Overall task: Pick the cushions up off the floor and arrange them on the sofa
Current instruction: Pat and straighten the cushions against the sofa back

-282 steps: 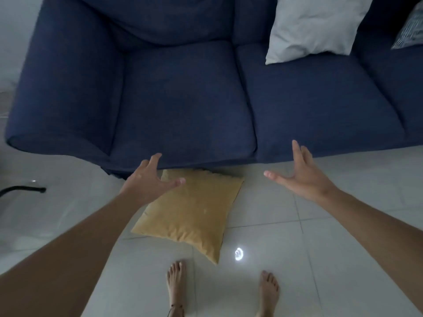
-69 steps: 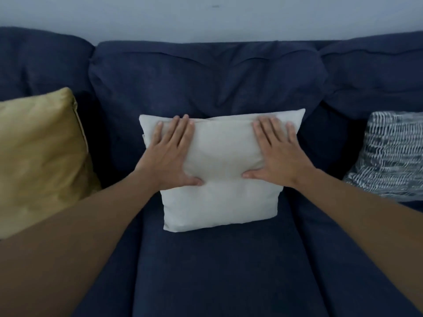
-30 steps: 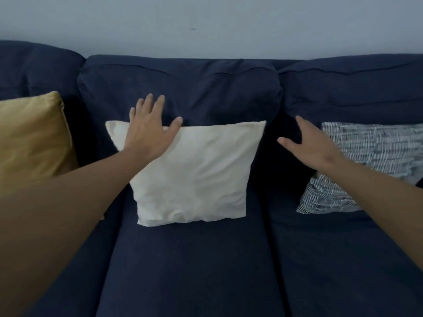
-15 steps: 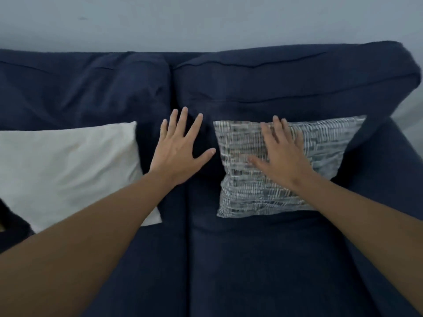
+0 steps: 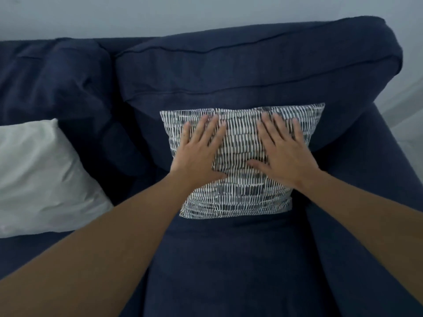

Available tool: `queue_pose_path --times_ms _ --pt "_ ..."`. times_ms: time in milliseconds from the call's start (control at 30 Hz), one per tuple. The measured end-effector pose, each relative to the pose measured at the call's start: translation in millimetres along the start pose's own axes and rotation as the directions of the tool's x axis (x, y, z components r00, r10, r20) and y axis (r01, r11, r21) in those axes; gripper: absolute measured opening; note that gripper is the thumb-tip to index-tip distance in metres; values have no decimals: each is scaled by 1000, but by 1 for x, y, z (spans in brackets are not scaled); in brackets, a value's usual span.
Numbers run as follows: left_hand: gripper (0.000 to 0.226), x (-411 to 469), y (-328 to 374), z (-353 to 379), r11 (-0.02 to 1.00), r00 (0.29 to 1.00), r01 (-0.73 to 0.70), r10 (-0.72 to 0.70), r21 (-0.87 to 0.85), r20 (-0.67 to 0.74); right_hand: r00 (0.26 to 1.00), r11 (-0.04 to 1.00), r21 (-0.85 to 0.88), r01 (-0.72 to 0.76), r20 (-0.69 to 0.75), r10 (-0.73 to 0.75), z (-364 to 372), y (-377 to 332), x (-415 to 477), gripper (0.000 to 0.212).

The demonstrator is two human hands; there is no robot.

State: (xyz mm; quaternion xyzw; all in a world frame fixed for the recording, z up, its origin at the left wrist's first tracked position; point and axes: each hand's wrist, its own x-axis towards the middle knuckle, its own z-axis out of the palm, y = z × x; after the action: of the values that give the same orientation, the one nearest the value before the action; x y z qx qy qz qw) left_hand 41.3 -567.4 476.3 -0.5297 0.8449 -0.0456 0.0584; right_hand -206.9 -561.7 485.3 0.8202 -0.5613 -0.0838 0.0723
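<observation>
Against the sofa [image 5: 251, 72] backrest, our left hand [image 5: 196, 154] and right hand [image 5: 283, 154] press flat-palmed on the patterned cushion [image 5: 238, 195]; shoving unevenly could tip it.

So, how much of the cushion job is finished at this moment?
Done: the white cushion leans on the sofa backrest. In hand: left hand and right hand lie flat on the patterned cushion, pressing it against the backrest. Left: probably only letting go; no floor shows here, so cushions still lying there cannot be ruled out.
</observation>
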Motion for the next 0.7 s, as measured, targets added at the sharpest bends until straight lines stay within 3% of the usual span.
queue_pose_path --times_ms 233,300,367,433,500,567,633,700 --pt "137 -16 -54 -5 965 954 262 -255 -28 159 989 989 13 -144 26 144 6 66 -7 98" --pt "124 -20 -66 -11 930 918 356 -329 -92 220 974 974 53 -218 73 214 2 80 -8 97" --pt "96 -22 -75 -21 845 904 425 -380 -325 194 955 939 176 -296 85 285 -6 91 -8 90" --pt "71 -20 -80 -31 622 867 459 -471 -635 166 918 795 477 -375 68 391 -14 98 -5 78" --pt "57 -16 -84 -40 418 811 487 -542 -767 220 865 506 756 -416 157 476 -25 102 -1 59" --pt "37 -13 -90 -45 442 820 456 -547 -772 171 856 313 854 -415 250 452 -33 105 0 38" --pt "19 -15 -95 -49 477 825 426 -555 -769 113 855 311 861 -402 231 465 -37 111 -3 20" --pt "18 -17 -98 -50 509 828 397 -558 -764 59 836 342 850 -401 186 517 -36 118 -3 23"
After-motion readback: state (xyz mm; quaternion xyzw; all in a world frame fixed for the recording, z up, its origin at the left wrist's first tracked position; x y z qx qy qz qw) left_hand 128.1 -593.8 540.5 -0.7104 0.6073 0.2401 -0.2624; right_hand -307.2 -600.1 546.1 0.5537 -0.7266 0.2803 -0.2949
